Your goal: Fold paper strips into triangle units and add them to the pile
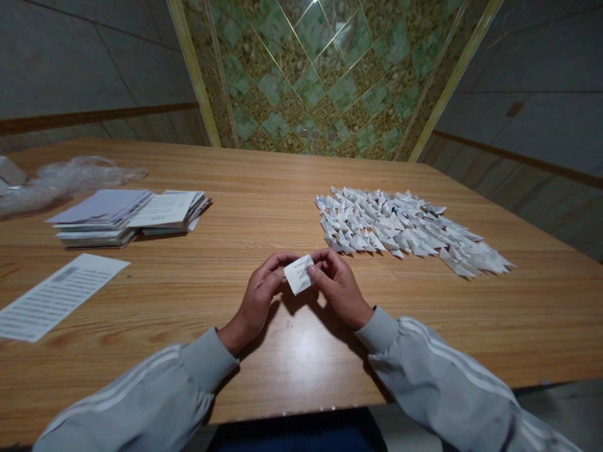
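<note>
Between my two hands is a small folded piece of paper (298, 276), white with dark print, roughly square and slightly tilted. My left hand (262, 290) pinches its left edge, with the fingers partly behind the paper. On the opposite edge, my right hand (340, 285) grips it, thumb lying on the front face and fingers curled behind. Both hands are closed on the paper just above the table near its front edge. Beyond my right hand lies a wide spread of folded paper boats (400, 229), white and pointed, packed close together.
The wooden table (245, 232) reaches back to a green tiled wall. At the left stand a stack of paper sheets (98, 210) and a lower printed stack (167, 210). A single printed sheet (61, 295) lies nearer me. Crumpled clear plastic (80, 176) sits behind them.
</note>
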A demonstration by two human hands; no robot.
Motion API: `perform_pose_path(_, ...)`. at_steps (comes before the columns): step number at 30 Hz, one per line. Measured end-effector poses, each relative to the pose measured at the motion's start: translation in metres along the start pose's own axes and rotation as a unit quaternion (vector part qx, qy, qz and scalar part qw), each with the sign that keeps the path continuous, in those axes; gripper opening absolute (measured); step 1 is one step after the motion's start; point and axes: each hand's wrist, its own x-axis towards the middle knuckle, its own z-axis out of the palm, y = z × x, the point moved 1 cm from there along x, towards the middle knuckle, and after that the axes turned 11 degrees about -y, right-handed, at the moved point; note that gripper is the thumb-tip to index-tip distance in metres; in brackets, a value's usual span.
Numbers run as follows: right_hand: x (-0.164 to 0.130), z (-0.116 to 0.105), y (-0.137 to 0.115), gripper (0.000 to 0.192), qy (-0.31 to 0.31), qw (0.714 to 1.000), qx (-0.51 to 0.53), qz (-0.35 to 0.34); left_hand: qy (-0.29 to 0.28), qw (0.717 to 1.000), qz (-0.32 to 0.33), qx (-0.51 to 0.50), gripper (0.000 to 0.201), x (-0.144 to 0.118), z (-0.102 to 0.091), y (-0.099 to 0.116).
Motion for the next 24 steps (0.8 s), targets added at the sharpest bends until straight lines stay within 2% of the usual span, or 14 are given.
perform_pose_path(3,-0.0008,0.0004,-0.0019,0.019,-0.007,0.999,-0.051,-0.013,0.000,1.000,-0.017,0.023,0.027,0.0022,0.0000,0.0011)
perform_pose_path(10,-0.0017,0.0014,-0.0083,0.015,-0.032,0.990,-0.132,-0.037,0.017,0.998,-0.027,0.050,0.019,0.0026,0.0044,0.0048)
perform_pose_path(17,-0.0010,-0.0004,-0.0068,0.018,-0.015,0.990,-0.132,-0.057,0.010,0.996,-0.019,0.085,0.017,-0.0009,0.0048,0.0048)
perform_pose_path(24,-0.0003,-0.0035,-0.0037,0.021,-0.016,0.995,-0.078,-0.051,0.009,0.997,-0.020,0.079,0.016,0.0005,0.0039,0.0044)
